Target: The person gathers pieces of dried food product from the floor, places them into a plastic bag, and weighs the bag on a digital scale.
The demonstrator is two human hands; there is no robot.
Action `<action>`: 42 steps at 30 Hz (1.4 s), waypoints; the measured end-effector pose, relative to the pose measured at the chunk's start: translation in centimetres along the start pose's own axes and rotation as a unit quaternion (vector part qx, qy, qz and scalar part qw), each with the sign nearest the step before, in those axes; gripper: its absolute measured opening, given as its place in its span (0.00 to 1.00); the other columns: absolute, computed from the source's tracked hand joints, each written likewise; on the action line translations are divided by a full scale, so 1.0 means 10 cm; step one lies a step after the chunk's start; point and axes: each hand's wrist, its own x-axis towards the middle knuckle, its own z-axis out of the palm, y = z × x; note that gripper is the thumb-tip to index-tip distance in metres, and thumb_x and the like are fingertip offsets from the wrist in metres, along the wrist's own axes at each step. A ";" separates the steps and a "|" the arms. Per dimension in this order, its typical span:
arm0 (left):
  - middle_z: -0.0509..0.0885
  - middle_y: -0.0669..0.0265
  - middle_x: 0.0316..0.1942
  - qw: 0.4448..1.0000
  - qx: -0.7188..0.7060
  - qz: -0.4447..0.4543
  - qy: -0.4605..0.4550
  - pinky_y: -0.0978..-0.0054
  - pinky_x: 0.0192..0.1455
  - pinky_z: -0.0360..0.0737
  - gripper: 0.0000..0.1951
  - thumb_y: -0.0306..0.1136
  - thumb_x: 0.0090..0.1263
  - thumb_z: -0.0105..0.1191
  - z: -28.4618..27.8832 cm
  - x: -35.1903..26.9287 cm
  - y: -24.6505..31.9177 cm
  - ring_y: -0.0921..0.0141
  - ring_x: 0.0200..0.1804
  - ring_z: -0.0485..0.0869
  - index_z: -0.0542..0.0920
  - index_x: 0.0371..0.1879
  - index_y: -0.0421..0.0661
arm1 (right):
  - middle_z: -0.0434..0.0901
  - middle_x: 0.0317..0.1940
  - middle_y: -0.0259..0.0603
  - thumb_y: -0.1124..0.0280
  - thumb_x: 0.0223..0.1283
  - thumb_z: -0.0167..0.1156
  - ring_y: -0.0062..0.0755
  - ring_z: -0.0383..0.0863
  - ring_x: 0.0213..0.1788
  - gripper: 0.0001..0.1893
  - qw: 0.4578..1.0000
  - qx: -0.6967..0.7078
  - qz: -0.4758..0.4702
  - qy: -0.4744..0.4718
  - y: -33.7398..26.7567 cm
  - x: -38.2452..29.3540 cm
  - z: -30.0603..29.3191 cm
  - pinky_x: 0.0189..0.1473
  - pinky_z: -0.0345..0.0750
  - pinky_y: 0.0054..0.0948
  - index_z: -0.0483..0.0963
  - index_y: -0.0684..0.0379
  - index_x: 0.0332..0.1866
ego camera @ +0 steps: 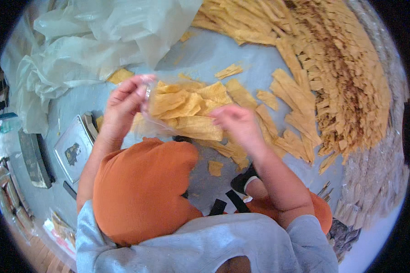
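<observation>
My left hand (128, 95) pinches the edge of a clear plastic bag (150, 116) between thumb and fingers. Yellow-brown, wrinkled dried sheets (181, 102) lie in or behind the thin film; which of them are inside is hard to tell. My right hand (234, 121), blurred, is at the right side of these sheets with its fingertips close together. Whether it grips a sheet or the film cannot be made out. More loose flat strips (294, 112) lie to the right of it on the grey-blue floor covering.
A large pile of yellow-brown strips (348, 82) curves along the right. Crumpled translucent plastic sheeting (99, 44) covers the upper left. At the left are a metal-topped scale (76, 150) and a dark block (36, 160). Filled clear packets (13, 201) stand at the lower left.
</observation>
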 end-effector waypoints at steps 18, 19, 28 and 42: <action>0.80 0.74 0.33 0.989 0.019 0.146 0.006 0.82 0.34 0.77 0.13 0.34 0.70 0.50 -0.25 -0.79 1.80 0.81 0.31 0.77 0.78 0.51 0.47 | 0.73 0.56 0.38 0.56 0.66 0.50 0.32 0.75 0.55 0.20 0.991 0.104 -0.059 -0.055 -1.64 0.26 0.99 0.50 0.77 0.39 0.68 0.56 0.58; 0.81 0.74 0.35 0.988 -0.013 0.154 0.012 0.82 0.35 0.77 0.13 0.34 0.70 0.50 -0.23 -0.86 1.78 0.80 0.33 0.78 0.78 0.51 0.47 | 0.74 0.55 0.37 0.56 0.66 0.50 0.31 0.75 0.54 0.21 0.979 0.165 -0.067 -0.099 -1.51 0.25 1.05 0.49 0.78 0.38 0.67 0.56 0.58; 0.76 0.80 0.27 0.974 -0.036 0.131 0.179 0.86 0.31 0.74 0.11 0.37 0.66 0.56 -0.77 -1.46 1.72 0.85 0.28 0.74 0.81 0.44 0.51 | 0.74 0.22 0.28 0.78 0.52 0.58 0.18 0.71 0.21 0.11 0.990 -0.075 -0.121 -0.023 -1.76 0.08 1.20 0.23 0.66 0.18 0.74 0.60 0.42; 0.79 0.75 0.26 0.935 -0.064 0.203 0.282 0.85 0.28 0.75 0.09 0.30 0.64 0.56 -1.42 -2.36 1.72 0.83 0.25 0.74 0.81 0.41 0.43 | 0.64 0.18 0.20 0.82 0.48 0.50 0.08 0.61 0.22 0.17 0.926 -0.095 -0.349 -0.113 -2.55 -1.10 2.02 0.25 0.58 0.14 0.77 0.60 0.45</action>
